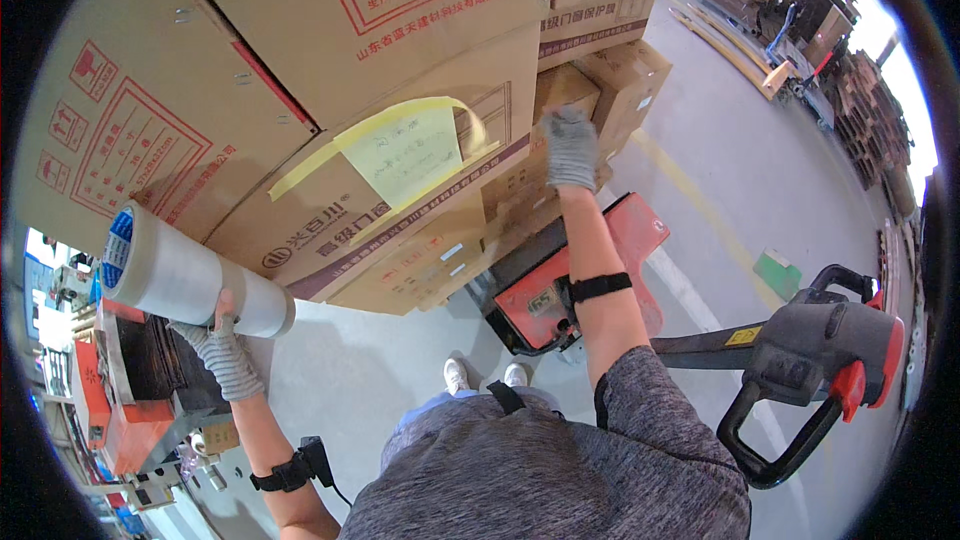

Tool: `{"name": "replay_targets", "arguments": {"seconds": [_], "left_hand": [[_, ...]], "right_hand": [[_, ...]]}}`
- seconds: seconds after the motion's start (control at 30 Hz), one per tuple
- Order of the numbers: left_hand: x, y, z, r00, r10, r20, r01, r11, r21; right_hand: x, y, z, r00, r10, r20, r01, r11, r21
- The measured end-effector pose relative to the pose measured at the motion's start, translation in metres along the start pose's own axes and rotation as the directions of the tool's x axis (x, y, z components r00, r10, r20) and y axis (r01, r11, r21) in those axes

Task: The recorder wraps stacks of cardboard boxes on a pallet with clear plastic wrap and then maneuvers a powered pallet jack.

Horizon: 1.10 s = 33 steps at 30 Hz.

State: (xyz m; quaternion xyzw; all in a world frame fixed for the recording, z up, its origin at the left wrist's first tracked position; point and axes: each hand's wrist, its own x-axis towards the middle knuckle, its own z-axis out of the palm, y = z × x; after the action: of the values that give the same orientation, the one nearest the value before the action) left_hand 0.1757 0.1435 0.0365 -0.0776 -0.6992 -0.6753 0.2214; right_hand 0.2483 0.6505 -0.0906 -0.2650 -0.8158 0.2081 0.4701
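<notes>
Here, a thick roll of clear film [190, 272] is held at the person's left, slanting in front of the lower edge of the big cartons, its blue-labelled core end turned up and away to the left. The left hand [224, 352], in a grey knitted glove, is clamped on it from below: the thumb lies up along the near side, and the other fingers are mostly hidden behind the roll. The right hand [571, 148], gloved alike, is raised in front of the right side of the stack. Its fingers look curled, but it is somewhat blurred, and I cannot tell whether they pinch anything.

The stack of brown cartons [430, 35] fills the upper part of the view, printed in red and dark purple. A yellow paper sheet [402, 152] is fixed to one face with yellow tape [305, 172]. Below the right forearm is a red and black pallet truck [530, 302], with its black and red handle [815, 360] out to the right. Beyond it, a green piece [777, 273] lies on the grey floor [700, 210], near a yellow line. Farther off stand piles of brown sheets [862, 115]. The person's white shoes [456, 376] show below the cartons.
</notes>
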Motion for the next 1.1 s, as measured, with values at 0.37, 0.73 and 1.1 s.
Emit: {"name": "replay_targets", "arguments": {"seconds": [0.37,0.73,1.1], "left_hand": [[0.000,-0.005,-0.019,0.998,0.060,-0.019,-0.059,0.996,0.072],[-0.004,-0.012,-0.016,0.993,0.117,0.011,-0.118,0.984,0.136],[-0.003,0.002,-0.003,0.993,0.107,0.052,-0.109,0.994,0.026]], "right_hand": [[-0.086,-0.048,0.077,0.939,0.261,0.223,-0.288,0.953,0.094],[-0.103,-0.240,-0.011,0.953,-0.230,0.198,0.084,0.826,0.557],[-0.013,-0.247,-0.019,0.859,-0.446,0.249,0.490,0.859,-0.151]]}}
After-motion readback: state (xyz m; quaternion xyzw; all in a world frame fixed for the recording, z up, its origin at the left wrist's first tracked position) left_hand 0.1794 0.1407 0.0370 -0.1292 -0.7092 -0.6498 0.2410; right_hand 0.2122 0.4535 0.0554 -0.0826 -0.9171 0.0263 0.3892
